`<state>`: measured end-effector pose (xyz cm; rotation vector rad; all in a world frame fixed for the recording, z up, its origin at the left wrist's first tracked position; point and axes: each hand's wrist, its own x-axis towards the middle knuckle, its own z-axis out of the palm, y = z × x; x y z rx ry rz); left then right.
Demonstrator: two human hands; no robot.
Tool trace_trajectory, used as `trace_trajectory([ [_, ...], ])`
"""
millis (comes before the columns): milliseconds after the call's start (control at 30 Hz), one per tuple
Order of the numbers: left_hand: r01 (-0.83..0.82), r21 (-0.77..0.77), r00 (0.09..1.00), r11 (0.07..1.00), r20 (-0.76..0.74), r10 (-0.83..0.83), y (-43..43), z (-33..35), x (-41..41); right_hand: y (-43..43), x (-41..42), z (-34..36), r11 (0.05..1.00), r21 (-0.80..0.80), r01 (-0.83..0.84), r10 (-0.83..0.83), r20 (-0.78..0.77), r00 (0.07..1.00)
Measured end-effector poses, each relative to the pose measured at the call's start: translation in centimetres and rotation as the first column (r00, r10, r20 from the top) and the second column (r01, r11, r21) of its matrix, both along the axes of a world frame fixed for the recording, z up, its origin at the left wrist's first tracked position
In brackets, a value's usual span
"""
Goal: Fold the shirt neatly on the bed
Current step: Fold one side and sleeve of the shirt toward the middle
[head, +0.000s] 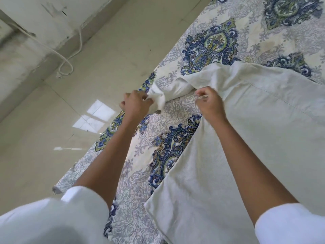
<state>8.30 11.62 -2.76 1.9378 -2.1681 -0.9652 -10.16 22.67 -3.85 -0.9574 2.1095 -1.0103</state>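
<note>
Twice pinched while lying on the bed [175,124], near its floor-side edge, by left hand [135,103] at the shirt [246,138] cuff and right hand [211,104] at the sleeve base, probably stretching it flat for folding.

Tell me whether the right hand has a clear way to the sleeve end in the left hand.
Probably yes: only bare bedspread lies between the right hand and the sleeve end in the left hand, though the right hand pinches the shirt and must let go.

I find no words, numbers or brands to read. The shirt [246,138] is plain; the bedspread [175,110] bears only ornament.
</note>
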Motion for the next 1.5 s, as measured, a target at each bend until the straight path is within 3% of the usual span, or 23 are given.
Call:
trace_trajectory([
  [67, -0.001, 0.121, 0.95, 0.993, -0.309, 0.039, 0.7, 2.9, -1.6, 0.4, 1.5, 1.5, 0.979, -0.028, -0.202, 0.204, 0.18, 0.962],
  [100, 0.02, 0.155, 0.908, 0.988, -0.415, 0.047, 1.2, 4.3, -2.5, 0.5, 1.9, 2.1, 0.955, -0.054, -0.293, 0.298, 0.19, 0.936],
  [167, 0.115, 0.123, 0.866, 0.986, -0.498, -0.039, 2.4, 6.7, -4.2, 1.0, 2.3, 3.5, 0.909, -0.063, -0.411, 0.414, 0.048, 0.909],
  [267, 0.253, 0.112, 0.83, 0.961, -0.535, -0.156, 4.0, 9.4, -6.2, 1.7, 1.6, 6.0, 0.911, -0.247, -0.33, 0.299, -0.155, 0.942],
  [333, 0.219, 0.215, 0.744, 0.952, -0.668, -0.02, 4.7, 10.4, -6.6, 2.2, 0.3, 7.3, 0.904, -0.372, -0.211, 0.193, -0.083, 0.978],
  [400, 0.098, 0.301, 0.623, 0.949, -0.762, 0.177, 5.9, 10.3, -6.9, 3.1, -1.6, 8.4, 0.918, -0.391, -0.068, 0.129, 0.131, 0.983],
  [433, 0.074, 0.244, 0.644, 0.967, -0.752, 0.141, 6.8, 9.8, -7.0, 3.9, -2.5, 9.0, 0.915, -0.403, 0.021, 0.11, 0.298, 0.948],
  [500, 0.26, -0.046, 0.8, 0.964, -0.549, -0.242, 9.3, 8.2, -7.4, 5.9, -4.2, 10.1, 0.874, -0.452, 0.175, 0.158, 0.607, 0.778],
  [533, 0.398, -0.165, 0.819, 0.902, -0.38, -0.431, 10.6, 7.3, -8.0, 7.2, -5.0, 10.5, 0.862, -0.458, 0.216, 0.194, 0.692, 0.695],
  [600, 0.482, -0.26, 0.808, 0.836, -0.237, -0.54, 13.1, 6.8, -9.8, 9.9, -6.4, 11.1, 0.863, -0.467, 0.194, 0.241, 0.717, 0.654],
  [667, 0.474, -0.349, 0.74, 0.808, -0.34, -0.581, 14.7, 7.6, -12.3, 13.1, -7.9, 11.1, 0.861, -0.483, 0.159, 0.277, 0.708, 0.65],
  [733, 0.489, -0.483, 0.654, 0.726, -0.348, -0.672, 16.1, 8.9, -14.9, 16.7, -9.6, 11.0, 0.88, -0.434, 0.194, 0.239, 0.756, 0.609],
  [833, 0.66, -0.427, 0.526, 0.619, -0.326, -0.786, 17.8, 10.0, -18.3, 21.9, -11.6, 10.7, 0.879, -0.336, 0.339, 0.1, 0.825, 0.557],
  [933, 0.757, -0.439, 0.456, 0.484, -0.175, -0.873, 20.2, 9.7, -20.7, 24.9, -12.3, 10.4, 0.814, -0.178, 0.553, -0.116, 0.883, 0.454],
  [1033, 0.808, -0.4, 0.44, 0.433, -0.08, -0.895, 22.1, 8.8, -22.4, 26.6, -12.9, 10.0, 0.818, -0.133, 0.559, -0.228, 0.818, 0.529],
  [1100, 0.868, -0.279, 0.421, 0.411, -0.026, -0.907, 22.6, 8.9, -23.6, 27.8, -13.5, 9.9, 0.828, -0.164, 0.536, -0.217, 0.788, 0.576],
  [1200, 0.906, -0.067, 0.41, 0.419, -0.117, -0.905, 22.8, 9.4, -25.5, 28.9, -13.8, 10.2, 0.875, -0.178, 0.45, -0.162, 0.768, 0.619],
  [1267, 0.883, -0.015, 0.458, 0.47, -0.196, -0.867, 22.7, 9.2, -26.4, 29.4, -13.8, 10.4, 0.921, -0.112, 0.372, -0.178, 0.73, 0.659],
  [1333, 0.847, -0.033, 0.507, 0.531, -0.253, -0.824, 22.8, 8.8, -26.9, 29.9, -13.7, 10.5, 0.933, -0.028, 0.358, -0.237, 0.701, 0.672],
  [1433, 0.844, -0.124, 0.498, 0.523, -0.183, -0.848, 24.4, 8.3, -28.1, 30.6, -13.8, 10.6, 0.926, 0.04, 0.375, -0.316, 0.626, 0.713],
  [1500, 0.785, -0.246, 0.527, 0.568, -0.216, -0.822, 25.7, 7.5, -28.2, 31.1, -14.2, 10.3, 0.863, 0.047, 0.503, -0.449, 0.529, 0.72],
])
